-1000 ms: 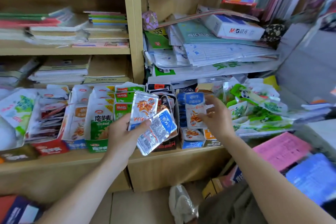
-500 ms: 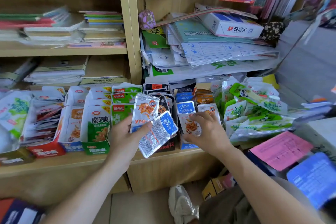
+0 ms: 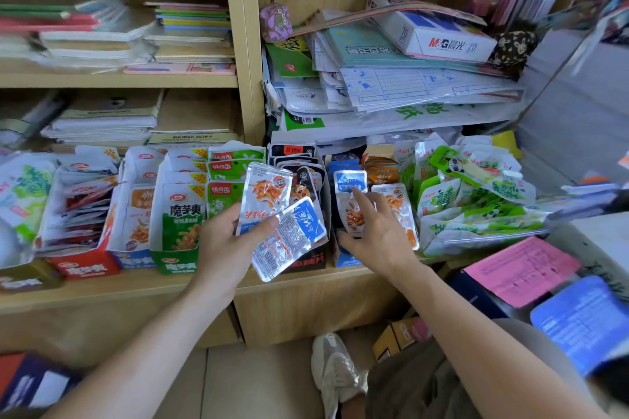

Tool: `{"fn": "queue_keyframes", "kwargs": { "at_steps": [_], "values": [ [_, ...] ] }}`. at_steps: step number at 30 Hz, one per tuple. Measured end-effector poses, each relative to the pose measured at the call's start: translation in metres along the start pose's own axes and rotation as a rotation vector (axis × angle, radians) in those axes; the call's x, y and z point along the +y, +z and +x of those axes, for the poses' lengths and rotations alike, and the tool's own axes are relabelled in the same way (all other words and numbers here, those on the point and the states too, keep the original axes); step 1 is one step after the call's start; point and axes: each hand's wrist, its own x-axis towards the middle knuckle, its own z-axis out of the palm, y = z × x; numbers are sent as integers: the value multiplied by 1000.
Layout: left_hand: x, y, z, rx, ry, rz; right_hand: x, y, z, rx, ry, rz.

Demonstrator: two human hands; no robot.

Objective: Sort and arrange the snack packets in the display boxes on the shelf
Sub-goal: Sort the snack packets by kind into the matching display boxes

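Note:
My left hand (image 3: 224,241) grips two silver-and-blue snack packets, one upright (image 3: 269,194) and one tilted below it (image 3: 296,235), in front of the black display box (image 3: 306,262). My right hand (image 3: 374,235) rests with spread fingers against a blue-topped packet (image 3: 350,182) standing at the front of the blue display box (image 3: 343,258). An orange-printed packet (image 3: 398,201) stands just right of that hand. Further left, a green box (image 3: 177,264) and a red box (image 3: 85,269) hold rows of packets.
Loose green panda packets (image 3: 476,201) pile up at the right end of the wooden shelf (image 3: 306,286). Stacks of paper and a white carton (image 3: 439,37) lie above. Pink (image 3: 524,269) and blue (image 3: 578,320) sheets sit at lower right. My shoe (image 3: 333,367) is on the floor below.
My right hand carried the blue-topped packet down into the front of the blue box and now lies against it with fingers spread. My left hand kept its two packets.

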Motion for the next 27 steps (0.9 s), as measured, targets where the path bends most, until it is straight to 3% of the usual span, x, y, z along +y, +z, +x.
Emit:
{"fn": "queue_keyframes", "kwargs": {
  "at_steps": [7, 19, 24, 27],
  "values": [
    [-2, -1, -3, -3, 10, 14, -3, 1, 2, -122, -22, -254],
    [-5, -2, -3, -7, 20, 10, 14, -25, 10, 364, 26, 77],
    [-6, 4, -3, -9, 14, 1, 24, -16, 26, 314, 9, -63],
    [-7, 8, -3, -11, 8, -7, 26, -15, 32, 272, 31, -12]
  ]
}}
